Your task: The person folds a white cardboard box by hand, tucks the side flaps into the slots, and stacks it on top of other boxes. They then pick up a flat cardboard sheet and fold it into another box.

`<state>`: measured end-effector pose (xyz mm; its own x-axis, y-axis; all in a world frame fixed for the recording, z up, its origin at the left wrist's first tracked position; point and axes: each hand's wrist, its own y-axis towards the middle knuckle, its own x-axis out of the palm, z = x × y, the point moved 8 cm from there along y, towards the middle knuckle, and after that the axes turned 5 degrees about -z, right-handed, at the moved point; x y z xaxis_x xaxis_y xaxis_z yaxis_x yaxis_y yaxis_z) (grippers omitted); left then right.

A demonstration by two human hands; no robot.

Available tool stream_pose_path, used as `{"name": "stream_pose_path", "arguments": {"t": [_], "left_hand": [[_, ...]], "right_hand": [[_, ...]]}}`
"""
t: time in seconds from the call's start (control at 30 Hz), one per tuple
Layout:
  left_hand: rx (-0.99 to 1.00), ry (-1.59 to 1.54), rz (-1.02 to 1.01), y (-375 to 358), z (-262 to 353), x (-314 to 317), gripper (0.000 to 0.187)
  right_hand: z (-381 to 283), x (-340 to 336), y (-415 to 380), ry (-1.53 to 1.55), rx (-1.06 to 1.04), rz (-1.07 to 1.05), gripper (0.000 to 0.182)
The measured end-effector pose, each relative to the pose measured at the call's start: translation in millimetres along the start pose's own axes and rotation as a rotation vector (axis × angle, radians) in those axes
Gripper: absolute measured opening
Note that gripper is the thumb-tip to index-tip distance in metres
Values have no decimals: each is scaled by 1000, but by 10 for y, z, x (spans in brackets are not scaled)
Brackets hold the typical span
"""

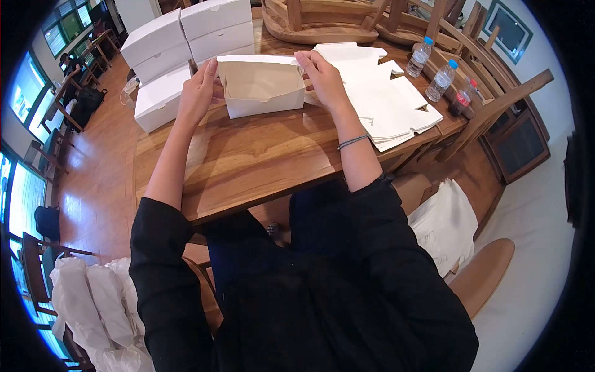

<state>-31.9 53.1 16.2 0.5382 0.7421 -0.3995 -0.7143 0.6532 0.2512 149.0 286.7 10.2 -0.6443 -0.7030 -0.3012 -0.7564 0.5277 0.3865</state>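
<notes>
A white cardboard box (263, 90), half folded with its lid up, stands on the wooden table (248, 167) in front of me. My left hand (199, 93) grips its left side wall. My right hand (322, 77) holds the right end of the box near the lid's edge. The box's open inside faces me and looks brownish and bare.
Several finished white boxes (180, 43) are stacked at the far left of the table. A pile of flat white box blanks (387, 105) lies to the right. Three bottles (441, 80) stand at the far right. Upturned wooden chairs (322, 18) sit at the back. White bags (93, 304) lie by my chair.
</notes>
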Motion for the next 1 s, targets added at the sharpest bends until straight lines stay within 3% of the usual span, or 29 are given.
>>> {"name": "stream_pose_path", "arguments": {"t": [0.43, 1.0], "left_hand": [[127, 109, -92, 28, 35, -6, 46], [127, 43, -259, 70, -14, -53, 47]], "right_hand": [[38, 14, 0, 23, 26, 6, 51], [92, 28, 13, 64, 33, -6, 52]]}}
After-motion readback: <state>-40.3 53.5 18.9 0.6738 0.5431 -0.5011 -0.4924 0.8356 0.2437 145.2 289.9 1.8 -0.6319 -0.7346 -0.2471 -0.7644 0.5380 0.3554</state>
